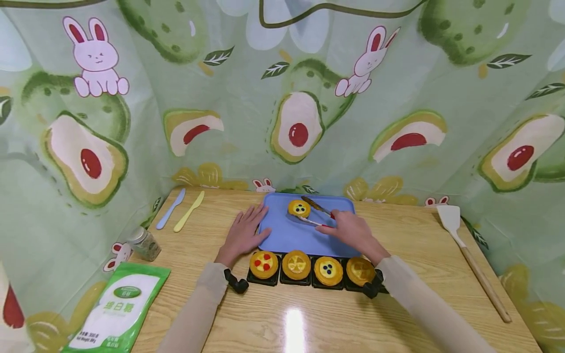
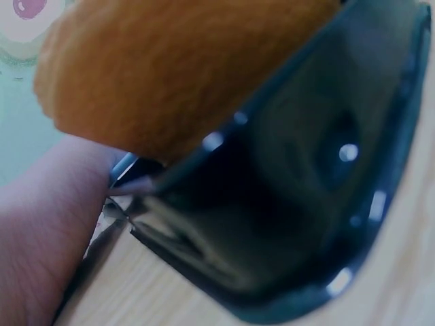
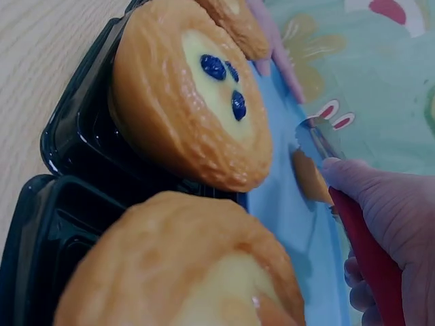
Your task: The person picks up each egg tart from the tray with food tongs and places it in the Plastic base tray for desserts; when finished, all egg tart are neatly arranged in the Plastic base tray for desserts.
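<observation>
**Tongs on a tart at the far end of the tray**

The right hand [image 1: 353, 231] grips a pair of red-handled tongs [image 1: 319, 214], fingers curled round the handles. The tong tips close on a blueberry tart [image 1: 299, 208], which sits on the far part of the blue tray [image 1: 287, 235], left of the hand. In the right wrist view the metal tong ends meet the edge of that tart [image 3: 309, 178], and the red handle runs under the fingers.

The left hand [image 1: 244, 234] lies flat with straight fingers, its palm on the table [image 1: 397, 294] and its fingertips touching the tray's left edge. It holds nothing.

Along the tray's near edge stands a row of four tarts, each in a black cup: from left to right a red-dotted tart [image 1: 264, 264], a plain tart [image 1: 296, 264], a second blueberry tart [image 1: 328, 270] and another plain tart [image 1: 360, 270]. The left wrist view shows only a blurred close-up of one orange tart in its black cup [image 2: 285, 224].

At the far left of the table lie a blue knife [image 1: 170, 209] and a yellow knife [image 1: 189, 211], side by side. Nearer on the left stand a small jar [image 1: 144, 243] and a green bag [image 1: 118, 309]. A spatula [image 1: 472, 260] with a wooden handle lies along the right side.
</observation>
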A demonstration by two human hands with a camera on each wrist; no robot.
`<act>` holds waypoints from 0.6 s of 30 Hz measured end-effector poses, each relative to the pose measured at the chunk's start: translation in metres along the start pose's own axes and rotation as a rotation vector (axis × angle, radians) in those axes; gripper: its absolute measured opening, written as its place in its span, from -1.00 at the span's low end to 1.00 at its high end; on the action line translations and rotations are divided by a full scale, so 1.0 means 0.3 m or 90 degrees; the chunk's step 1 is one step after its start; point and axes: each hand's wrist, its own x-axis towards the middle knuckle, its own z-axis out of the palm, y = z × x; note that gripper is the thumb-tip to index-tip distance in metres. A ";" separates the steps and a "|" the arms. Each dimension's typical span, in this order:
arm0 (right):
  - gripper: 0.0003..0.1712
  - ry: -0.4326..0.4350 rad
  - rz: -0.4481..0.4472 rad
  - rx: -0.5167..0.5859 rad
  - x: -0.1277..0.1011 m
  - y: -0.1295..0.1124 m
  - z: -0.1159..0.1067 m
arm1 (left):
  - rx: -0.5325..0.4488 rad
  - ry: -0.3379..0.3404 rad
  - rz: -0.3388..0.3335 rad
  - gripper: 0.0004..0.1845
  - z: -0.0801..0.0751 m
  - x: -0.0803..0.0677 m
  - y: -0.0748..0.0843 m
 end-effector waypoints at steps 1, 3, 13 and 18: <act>-0.35 0.001 -0.002 -0.002 0.004 -0.001 0.005 | 0.001 -0.001 0.000 -0.19 -0.001 0.000 0.000; -0.35 0.002 -0.003 -0.002 0.012 -0.002 0.013 | 0.003 -0.004 -0.002 -0.19 -0.002 0.000 0.001; -0.36 0.022 -0.015 0.007 0.025 0.015 0.043 | 0.004 -0.001 0.003 -0.19 -0.001 0.000 0.000; -0.36 0.045 -0.034 0.017 0.024 0.016 0.037 | 0.002 0.004 0.001 -0.19 -0.003 0.001 0.002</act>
